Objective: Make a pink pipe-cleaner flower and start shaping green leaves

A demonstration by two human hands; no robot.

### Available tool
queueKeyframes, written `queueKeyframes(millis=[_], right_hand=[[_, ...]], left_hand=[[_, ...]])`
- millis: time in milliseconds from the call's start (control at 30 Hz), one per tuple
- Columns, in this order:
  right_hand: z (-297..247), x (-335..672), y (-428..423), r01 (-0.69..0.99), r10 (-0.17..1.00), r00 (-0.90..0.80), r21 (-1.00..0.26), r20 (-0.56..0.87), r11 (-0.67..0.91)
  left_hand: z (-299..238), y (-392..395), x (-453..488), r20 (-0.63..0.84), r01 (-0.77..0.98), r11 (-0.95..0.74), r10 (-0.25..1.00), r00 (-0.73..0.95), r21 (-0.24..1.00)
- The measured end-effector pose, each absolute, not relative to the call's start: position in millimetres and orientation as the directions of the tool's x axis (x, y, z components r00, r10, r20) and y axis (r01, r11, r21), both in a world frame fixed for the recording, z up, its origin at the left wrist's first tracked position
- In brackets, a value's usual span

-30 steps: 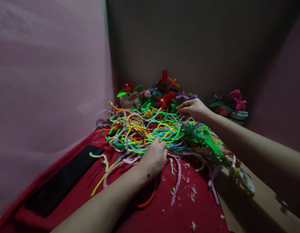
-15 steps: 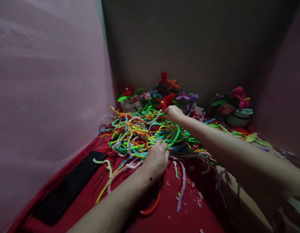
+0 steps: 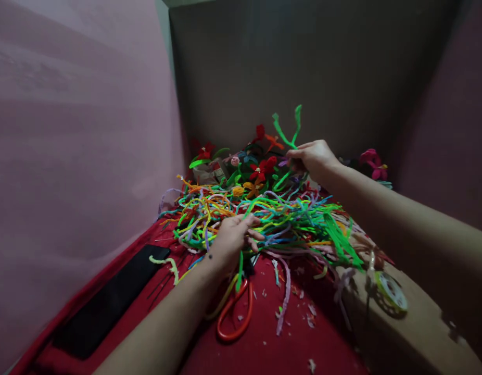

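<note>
A heap of many-coloured pipe cleaners [image 3: 291, 219] lies across the red cloth. My right hand [image 3: 317, 159] is raised above the far side of the heap, its fingers closed on a green pipe cleaner [image 3: 284, 133] whose forked ends stick up. Over the near side of the heap is my left hand [image 3: 239, 234], thumb and forefinger pinched on another green pipe cleaner [image 3: 240, 273] that hangs below the palm; its other fingers are loosely bent. Just beneath this hand lie scissors with red loop handles [image 3: 221, 333], their blades mostly hidden.
Pipe-cleaner flowers [image 3: 258, 171] stand behind the heap. A black phone-like slab [image 3: 112, 302] lies at left. A brown board [image 3: 413, 333] with a yellow-green tape roll [image 3: 391, 291] is at right. Fuzz scraps [image 3: 311, 312] dot the red cloth [image 3: 295, 354]. Pink walls [image 3: 88, 156] flank the space.
My right hand has lifted up and right from the heap with a green pipe cleaner. My left hand has shifted slightly up and left, uncovering more of the scissors' handles.
</note>
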State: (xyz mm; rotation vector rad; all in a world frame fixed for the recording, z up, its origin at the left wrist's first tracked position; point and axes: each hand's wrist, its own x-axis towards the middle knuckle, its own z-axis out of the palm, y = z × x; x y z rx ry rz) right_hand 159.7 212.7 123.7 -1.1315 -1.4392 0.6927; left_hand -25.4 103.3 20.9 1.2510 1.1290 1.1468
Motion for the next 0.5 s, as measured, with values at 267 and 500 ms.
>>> queueKeyframes(millis=[267,500], right_hand=[[98,159,104,-0.138,0.953,-0.292,-0.99,0.078,0.039],[53,164,51,-0.302,0.945,-0.325,-0.945,-0.018,-0.122]], left_hand=[[68,157,-44,0.182,0.163,-0.155,0.969,-0.165,0.974],[67,98,-21,0.254,0.179,-0.276,0.958,0.134,0.944]])
